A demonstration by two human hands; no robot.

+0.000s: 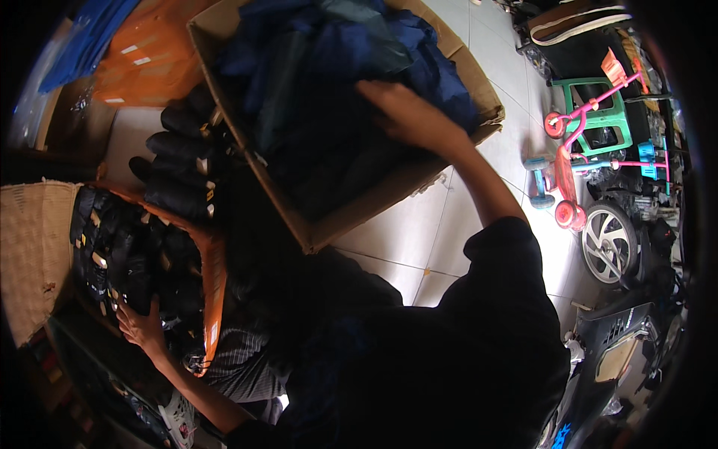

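My left hand is at the lower left, thumb and fingers around the end of a black rolled bundle. Similar black bundles with small pale tags are packed around it in an orange bag. My right hand reaches over a cardboard box and rests on dark blue, thin crinkled material heaped inside. Its index finger is stretched out and the thumb is apart. Deep shadow hides the other fingers and the lower part of the box.
More black bundles lie left of the box, below an orange plastic sack and blue sheeting. A woven basket stands at the left edge. On the tiled floor to the right are a pink scooter, a green stool and a motorbike wheel.
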